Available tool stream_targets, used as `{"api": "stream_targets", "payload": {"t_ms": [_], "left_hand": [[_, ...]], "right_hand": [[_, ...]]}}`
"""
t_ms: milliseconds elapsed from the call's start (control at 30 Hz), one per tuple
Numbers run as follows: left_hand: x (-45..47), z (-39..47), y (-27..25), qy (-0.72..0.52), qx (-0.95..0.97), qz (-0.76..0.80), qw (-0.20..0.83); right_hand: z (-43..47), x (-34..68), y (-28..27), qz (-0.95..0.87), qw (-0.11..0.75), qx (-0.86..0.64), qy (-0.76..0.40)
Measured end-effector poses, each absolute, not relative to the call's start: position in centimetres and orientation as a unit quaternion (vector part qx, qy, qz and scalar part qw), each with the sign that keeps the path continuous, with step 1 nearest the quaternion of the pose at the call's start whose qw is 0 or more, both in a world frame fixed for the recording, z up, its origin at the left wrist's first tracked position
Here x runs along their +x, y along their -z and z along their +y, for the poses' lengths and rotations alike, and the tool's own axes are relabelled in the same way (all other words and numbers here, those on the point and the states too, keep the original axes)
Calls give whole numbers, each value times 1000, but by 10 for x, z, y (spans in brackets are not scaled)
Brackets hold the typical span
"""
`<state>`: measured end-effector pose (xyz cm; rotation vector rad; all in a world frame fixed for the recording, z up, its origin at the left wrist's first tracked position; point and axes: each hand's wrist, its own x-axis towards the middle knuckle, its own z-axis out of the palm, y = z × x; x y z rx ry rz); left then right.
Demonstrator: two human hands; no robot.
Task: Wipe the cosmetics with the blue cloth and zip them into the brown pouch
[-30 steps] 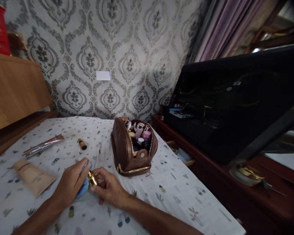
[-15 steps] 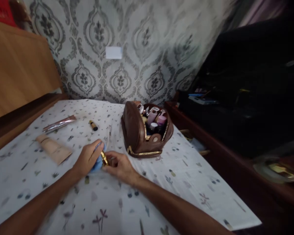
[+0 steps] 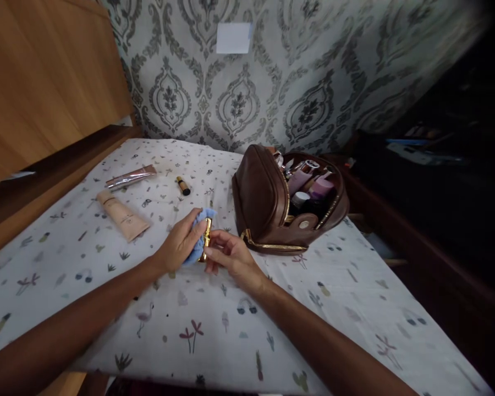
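Over the middle of the bed-like surface, my left hand (image 3: pixel 182 240) is closed around a crumpled light-blue cloth (image 3: pixel 195 254). A shiny gold lipstick tube (image 3: pixel 207 237) stands nearly upright against the cloth, the left thumb pressing on its upper part. My right hand (image 3: pixel 233 256) pinches the lower end of the tube between thumb and fingers. Just right of the hands sits a brown makeup bag (image 3: pixel 260 201), unzipped, with several bottles and jars inside. Among them are a white-capped jar (image 3: pixel 300 199) and a purple-capped one (image 3: pixel 322 187).
A small gold-and-black bottle (image 3: pixel 183 186) lies beyond my left hand. Further left lie a beige squeeze tube (image 3: pixel 122 215) and a metallic pink tube (image 3: pixel 131 177) on the white printed sheet (image 3: pixel 226 352). A wooden panel (image 3: pixel 53 77) borders the left; patterned wallpaper stands behind.
The camera view has shifted, so the bag and tubes appear higher and further right. The gold lipstick tube has turned from slanted to nearly upright; both hands keep their hold.
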<state>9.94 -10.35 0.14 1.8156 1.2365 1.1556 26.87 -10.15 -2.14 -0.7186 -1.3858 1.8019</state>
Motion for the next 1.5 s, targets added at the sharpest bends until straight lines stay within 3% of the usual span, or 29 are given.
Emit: {"api": "stream_targets", "payload": {"t_ms": [233, 533, 900, 1100, 1267, 1500], "left_hand": [[97, -102, 5, -357, 771, 412, 330], [92, -99, 8, -323, 819, 379, 286], [82, -94, -8, -349, 771, 448, 287], [83, -93, -6, -425, 698, 489, 303], [80, -90, 0, -414, 714, 522, 216], [82, -91, 10, -317, 844, 426, -72]], "right_hand": [[-100, 268, 26, -482, 437, -295, -700], [-95, 270, 27, -464, 454, -335, -683], [-96, 269, 26, -422, 493, -355, -673], [-98, 268, 26, -439, 473, -358, -675], [-99, 268, 25, -443, 481, -371, -659], [-99, 267, 23, -462, 474, -397, -636]]}}
